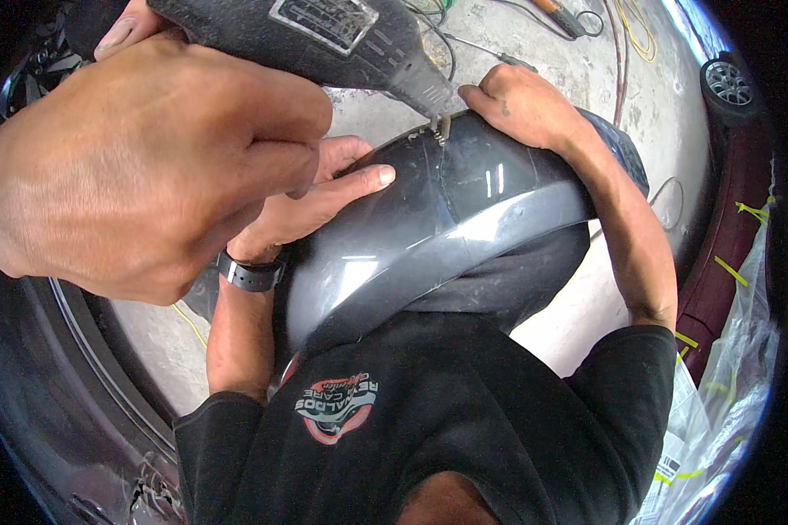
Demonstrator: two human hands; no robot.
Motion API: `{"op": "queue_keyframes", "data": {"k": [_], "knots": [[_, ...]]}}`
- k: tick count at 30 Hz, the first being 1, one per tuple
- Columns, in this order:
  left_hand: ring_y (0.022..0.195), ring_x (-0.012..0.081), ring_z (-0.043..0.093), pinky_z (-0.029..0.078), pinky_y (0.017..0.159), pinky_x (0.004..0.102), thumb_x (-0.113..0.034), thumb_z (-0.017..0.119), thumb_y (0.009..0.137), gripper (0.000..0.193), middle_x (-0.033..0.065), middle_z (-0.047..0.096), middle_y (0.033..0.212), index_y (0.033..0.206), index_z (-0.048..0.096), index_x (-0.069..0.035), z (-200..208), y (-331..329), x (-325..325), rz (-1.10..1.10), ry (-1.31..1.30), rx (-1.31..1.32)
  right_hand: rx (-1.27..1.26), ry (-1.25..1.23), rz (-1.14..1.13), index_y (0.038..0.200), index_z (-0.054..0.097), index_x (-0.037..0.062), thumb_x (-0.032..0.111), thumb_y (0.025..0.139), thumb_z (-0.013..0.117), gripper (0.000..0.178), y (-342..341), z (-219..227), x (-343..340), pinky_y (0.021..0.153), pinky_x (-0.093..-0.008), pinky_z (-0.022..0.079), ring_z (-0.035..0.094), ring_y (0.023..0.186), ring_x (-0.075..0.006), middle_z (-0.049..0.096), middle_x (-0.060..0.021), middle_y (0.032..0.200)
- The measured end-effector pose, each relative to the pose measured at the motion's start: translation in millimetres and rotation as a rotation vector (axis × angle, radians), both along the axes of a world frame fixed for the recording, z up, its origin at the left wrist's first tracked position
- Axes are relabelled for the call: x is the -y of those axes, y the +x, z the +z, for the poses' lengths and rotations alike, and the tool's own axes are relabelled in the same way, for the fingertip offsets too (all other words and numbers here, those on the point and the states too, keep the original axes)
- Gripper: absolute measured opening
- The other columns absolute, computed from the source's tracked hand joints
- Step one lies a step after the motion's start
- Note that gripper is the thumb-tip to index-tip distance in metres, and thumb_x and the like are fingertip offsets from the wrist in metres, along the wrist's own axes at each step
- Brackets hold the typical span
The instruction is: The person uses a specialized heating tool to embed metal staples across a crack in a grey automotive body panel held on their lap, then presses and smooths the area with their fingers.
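Car panel (394, 232), dark, glossy and curved, lies across the lap of the person, in the middle of the scene, with its bright rounded side turned to the near. A thin line (446, 188), looking like a crack, runs over it from the far edge. At the far end of this line, small metal prongs (444, 133) stand at the edge, and the tip of a black hand tool (350, 44) is just there; whether it touches them is too small to tell.

The left hand (320, 197) grasps the far-left edge of the panel, with the thumb lying on the surface; it is partly hidden. The right hand (525, 105) is curled over the far edge, to the right of the tool tip, and grasps the panel too. A co-worker's hand (166, 149), large and close on the left, is clenched around the rear part of the tool.

On the left wrist is a dark watch (254, 274), and nearer is a black shirt (508, 420). Farther, on the concrete floor (578, 66), lie an orange and black tool (559, 16) and a yellow cable (641, 35). At right, a maroon car body (718, 236) carries yellow tape (731, 271) and clear plastic sheet (735, 350).
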State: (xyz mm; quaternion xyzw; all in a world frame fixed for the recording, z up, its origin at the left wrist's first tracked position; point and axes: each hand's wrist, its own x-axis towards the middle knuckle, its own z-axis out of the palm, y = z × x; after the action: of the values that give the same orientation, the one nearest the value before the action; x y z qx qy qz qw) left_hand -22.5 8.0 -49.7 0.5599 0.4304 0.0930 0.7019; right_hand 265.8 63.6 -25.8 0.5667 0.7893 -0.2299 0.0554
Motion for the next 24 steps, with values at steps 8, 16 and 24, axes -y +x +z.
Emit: {"op": "queue_keyframes", "data": {"k": [8,16,24], "knots": [[0.077,0.0027,0.055,0.046,0.068,0.0212,-0.023,0.063,0.102,0.022,-0.0055,0.062,0.089,0.108,0.064,-0.002,0.7,0.5,-0.2,0.007,-0.009,0.012,0.003,-0.003,-0.002,0.082,0.07,-0.007,0.03,0.095,0.054,0.042,-0.3,1.0,0.3,0.077,-0.0485,0.052,0.066,0.076,-0.0441,0.064,-0.0298,0.076],[0.077,0.0026,0.055,0.046,0.068,0.0211,-0.023,0.064,0.102,0.023,-0.0054,0.062,0.089,0.109,0.064,-0.002,-0.4,0.1,-0.5,0.009,-0.026,-0.006,0.005,-0.003,-0.013,0.082,0.07,-0.0075,0.032,0.096,0.054,0.045,-1.0,2.2,0.6,0.079,-0.0488,0.053,0.068,0.079,-0.0443,0.065,-0.0303,0.078],[0.078,0.0031,0.056,0.047,0.069,0.0215,-0.024,0.064,0.102,0.022,-0.0052,0.062,0.089,0.107,0.064,-0.002,3.3,0.8,1.2,0.052,-0.122,0.108,-0.013,-0.007,0.025,0.081,0.07,-0.008,0.032,0.096,0.054,0.045,0.1,5.9,0.4,0.079,-0.0494,0.052,0.067,0.079,-0.0454,0.065,-0.0305,0.078]]}}
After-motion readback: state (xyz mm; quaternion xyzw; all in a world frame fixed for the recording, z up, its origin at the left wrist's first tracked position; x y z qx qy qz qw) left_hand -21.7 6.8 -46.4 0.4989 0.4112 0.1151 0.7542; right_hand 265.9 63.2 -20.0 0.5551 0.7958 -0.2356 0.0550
